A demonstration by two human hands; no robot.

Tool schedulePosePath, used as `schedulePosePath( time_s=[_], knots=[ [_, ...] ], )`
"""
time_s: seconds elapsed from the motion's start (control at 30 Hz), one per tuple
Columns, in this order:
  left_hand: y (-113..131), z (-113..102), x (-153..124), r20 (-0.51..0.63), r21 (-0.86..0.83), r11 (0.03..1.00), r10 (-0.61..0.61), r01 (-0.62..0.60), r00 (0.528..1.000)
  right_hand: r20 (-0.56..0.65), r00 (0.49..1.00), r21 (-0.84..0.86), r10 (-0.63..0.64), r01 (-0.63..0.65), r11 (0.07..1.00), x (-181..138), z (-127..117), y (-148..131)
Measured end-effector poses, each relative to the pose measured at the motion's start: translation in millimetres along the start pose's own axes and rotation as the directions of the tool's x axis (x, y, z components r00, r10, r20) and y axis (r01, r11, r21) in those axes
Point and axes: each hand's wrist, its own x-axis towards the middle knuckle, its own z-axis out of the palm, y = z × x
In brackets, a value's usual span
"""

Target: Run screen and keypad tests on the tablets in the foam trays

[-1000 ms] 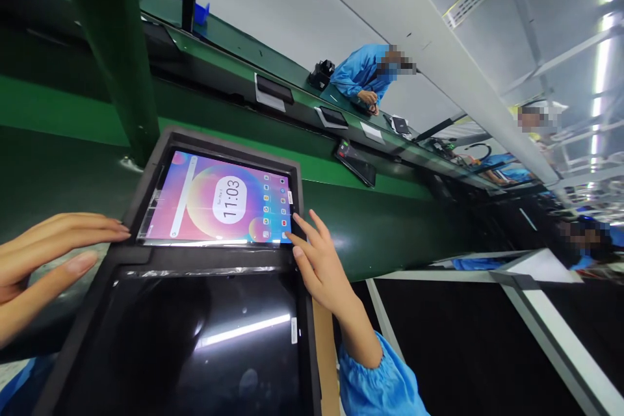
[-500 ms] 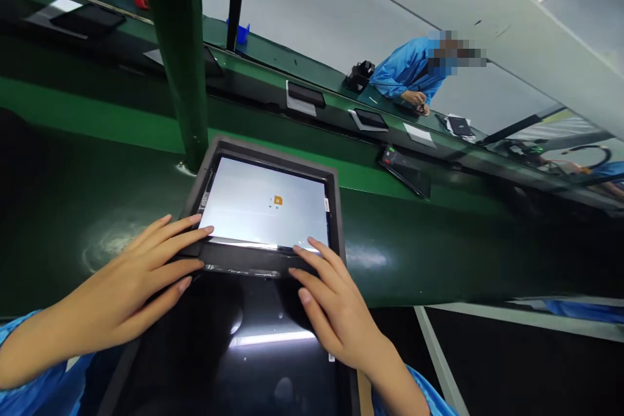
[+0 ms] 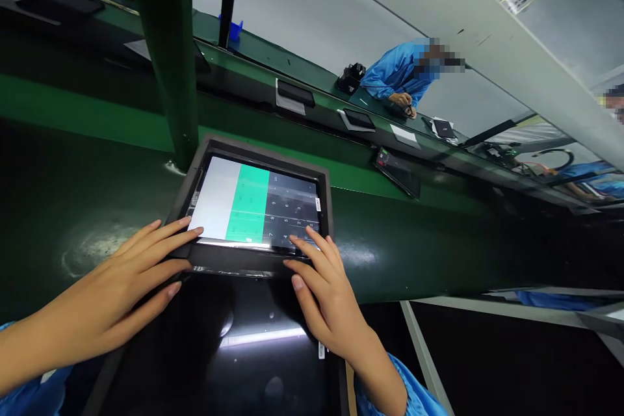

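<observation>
the lit tablet (image 3: 251, 201) is in front of you, set within a dark frame (image 3: 273, 155) whose raised edges run around its far, left and right sides. your left hand (image 3: 124, 283) lies at the near left corner, fingers loosely spread and pinching nothing, two tips reaching over the tablet's left end. your right hand (image 3: 329, 296) is at the near right corner, also spread, with two fingertips over the keypad end; you cannot tell from here whether they press the glass. between your hands, the middle of the tablet's near edge shows. on the near side, just beside the frame, an unlit screen (image 3: 238, 370) reaches back beneath your wrists, reflecting a bright strip.

to the right of the frame, the green worktop (image 3: 414, 247) stretches away, giving your right hand room sideways. the far left corner is tighter: a green post (image 3: 168, 52) stands just beside it. beyond the far edge, to the right, a dark device (image 3: 397, 174) lies slanted, well apart from your hands. farther off, a co-worker in blue (image 3: 397, 75) bends over the far bench.

half a second ago the display was white with a small orange icon; now a calculator keypad fills its right part, with a green band beside it and white at the left. your hands are in nearly the same places.
</observation>
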Motion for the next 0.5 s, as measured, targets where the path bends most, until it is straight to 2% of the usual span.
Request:
schedulePosePath(
  time_s=[0.27,0.5],
  knots=[
    [-0.1,3.9,-0.9,0.044,-0.046,0.999,-0.026,0.028,0.999,-0.026,0.999,0.005,0.022,-0.022,1.000,-2.1,1.9,0.9],
    [1.7,5.6,-10.0,0.032,-0.095,0.993,-0.063,0.066,0.997,-0.137,0.981,0.036,0.139,-0.135,0.990,-9.1,-8.1,8.9]
  ],
)
